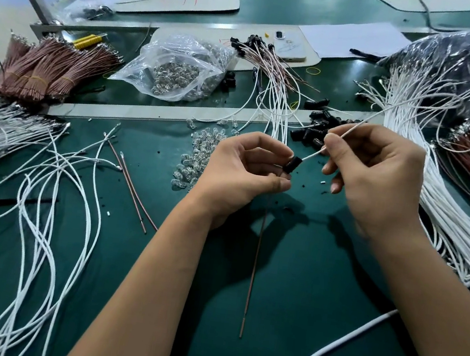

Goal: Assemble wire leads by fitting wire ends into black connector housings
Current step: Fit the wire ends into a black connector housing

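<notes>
Lying far left on the green tabletop [287,290] were bundles of brown wires [52,73] and a spread of loose white wires [55,182]; a clear bag of small glass parts [179,70] sat further back. Near the middle, the left hand [246,176] pinched a black connector housing [292,164] between thumb and fingertips, held above the tabletop, and a thin brown wire [255,259] already hung down from it towards the viewer. Just to its right, the right hand [378,180] gripped a white wire [315,154] between thumb and forefinger close to its end, the tip meeting the housing's mouth; whether it had seated could not be told. The housing looked light, hard and small, easily dropped, so a firm pinch on its sides seemed best. The wire looked limp and likely to buckle, so holding it near the tip seemed right. Beyond lay a heap of spare black housings [319,126], finished leads [268,59], and at far right a thick sheaf of white wires [437,191].
</notes>
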{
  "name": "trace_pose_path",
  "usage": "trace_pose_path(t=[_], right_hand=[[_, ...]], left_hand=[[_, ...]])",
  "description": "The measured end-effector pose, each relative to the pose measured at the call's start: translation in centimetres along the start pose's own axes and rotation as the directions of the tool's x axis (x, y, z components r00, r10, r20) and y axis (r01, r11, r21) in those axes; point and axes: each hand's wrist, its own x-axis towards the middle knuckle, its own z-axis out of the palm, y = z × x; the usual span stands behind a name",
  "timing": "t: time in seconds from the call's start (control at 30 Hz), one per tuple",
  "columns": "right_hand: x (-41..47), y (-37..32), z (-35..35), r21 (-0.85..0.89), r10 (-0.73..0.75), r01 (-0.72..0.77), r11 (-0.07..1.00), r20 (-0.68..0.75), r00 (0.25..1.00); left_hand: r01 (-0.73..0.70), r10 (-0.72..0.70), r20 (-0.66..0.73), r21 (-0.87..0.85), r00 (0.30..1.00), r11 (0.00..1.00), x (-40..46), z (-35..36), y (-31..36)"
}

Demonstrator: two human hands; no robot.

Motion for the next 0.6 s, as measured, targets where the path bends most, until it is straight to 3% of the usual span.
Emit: trace_pose_path(t=[0.27, 0.6], right_hand=[[0.26, -0.12, -0.15, 0.152, 0.169, -0.171, 0.973, 0.025, 0.985], [0.11, -0.36, 0.01, 0.200, 0.223, -0.226, 0.953, 0.037, 0.974]], left_hand=[[-0.046, 0.047, -0.041, 0.016, 0.998, 0.999, 0.12, 0.18, -0.04], [-0.113, 0.118, -0.032, 0.141, 0.992, 0.984, 0.11, 0.27, 0.14]])
